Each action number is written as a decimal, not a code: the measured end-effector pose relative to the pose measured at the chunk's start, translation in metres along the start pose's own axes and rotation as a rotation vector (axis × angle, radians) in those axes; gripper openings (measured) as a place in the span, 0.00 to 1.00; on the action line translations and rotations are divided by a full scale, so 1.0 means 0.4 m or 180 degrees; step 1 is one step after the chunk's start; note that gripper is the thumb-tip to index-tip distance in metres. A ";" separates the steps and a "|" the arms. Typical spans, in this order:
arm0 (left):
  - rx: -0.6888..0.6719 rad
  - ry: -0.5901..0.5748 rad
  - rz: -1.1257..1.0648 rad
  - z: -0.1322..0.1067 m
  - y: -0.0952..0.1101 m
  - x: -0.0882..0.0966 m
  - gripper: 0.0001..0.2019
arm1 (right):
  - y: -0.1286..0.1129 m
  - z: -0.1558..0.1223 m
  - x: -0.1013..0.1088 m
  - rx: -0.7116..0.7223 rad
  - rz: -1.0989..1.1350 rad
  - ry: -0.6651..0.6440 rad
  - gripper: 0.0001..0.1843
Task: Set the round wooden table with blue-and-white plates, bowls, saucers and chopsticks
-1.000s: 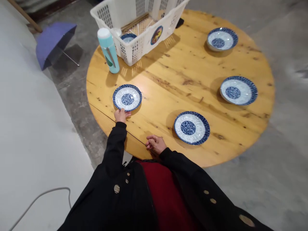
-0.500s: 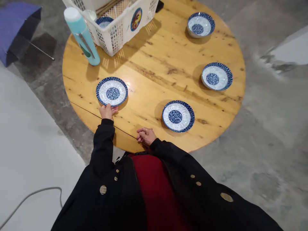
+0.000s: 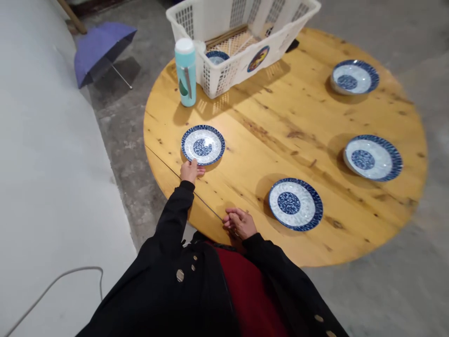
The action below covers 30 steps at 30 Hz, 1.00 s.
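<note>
My left hand [image 3: 190,172] grips the near rim of a blue-and-white bowl [image 3: 202,146] on the left of the table, its thumb on the rim and its other fingers low against the outside. My right hand [image 3: 240,223] rests close to the table's near edge, fingers curled in, with nothing visible in it. To its right sits a second patterned bowl [image 3: 295,204], apart from the hand. Two more such bowls, a right-hand bowl [image 3: 372,158] and a far bowl [image 3: 355,77], stand along the table's right side.
A white plastic basket [image 3: 242,70] on the round wooden table [image 3: 259,145] holds another bowl [image 3: 217,57] and chopsticks [image 3: 226,36]. Beside it stands a light-blue bottle [image 3: 185,75]. A dark object [image 3: 293,45] lies behind the basket. An open purple umbrella [image 3: 101,49] is on the floor.
The view has swung left, so everything on the table appears farther right and lower. My left hand stays on the left bowl's rim; my right hand remains curled near the edge.
</note>
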<state>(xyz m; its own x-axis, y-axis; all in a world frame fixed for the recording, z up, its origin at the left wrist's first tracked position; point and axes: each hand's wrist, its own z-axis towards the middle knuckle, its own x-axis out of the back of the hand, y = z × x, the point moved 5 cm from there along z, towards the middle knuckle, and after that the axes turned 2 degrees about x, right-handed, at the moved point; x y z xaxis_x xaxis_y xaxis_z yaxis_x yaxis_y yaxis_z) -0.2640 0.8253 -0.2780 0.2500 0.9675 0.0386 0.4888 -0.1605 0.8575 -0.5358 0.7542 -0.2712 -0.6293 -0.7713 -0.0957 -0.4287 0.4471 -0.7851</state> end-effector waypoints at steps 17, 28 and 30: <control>-0.0317 -0.0412 0.0998 -0.209 -0.045 -0.003 0.14 | -0.014 -0.072 0.074 0.0250 -0.0068 0.0078 0.26; -0.1239 -0.1171 0.1873 -0.613 -0.121 -0.303 0.09 | 0.105 -0.305 0.560 0.0436 0.0828 0.1317 0.26; -0.1399 -0.1456 0.2125 -0.698 -0.147 -0.395 0.09 | 0.194 -0.372 0.672 0.0307 0.1010 0.1658 0.28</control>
<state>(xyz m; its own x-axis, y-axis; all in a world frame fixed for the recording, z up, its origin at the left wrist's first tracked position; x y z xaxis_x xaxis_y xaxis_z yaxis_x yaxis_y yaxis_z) -0.5656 0.7366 -0.1914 0.7180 0.5140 0.4693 -0.2140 -0.4785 0.8516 -0.8348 0.6488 -0.2668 -0.9609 -0.2739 -0.0414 -0.1233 0.5569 -0.8214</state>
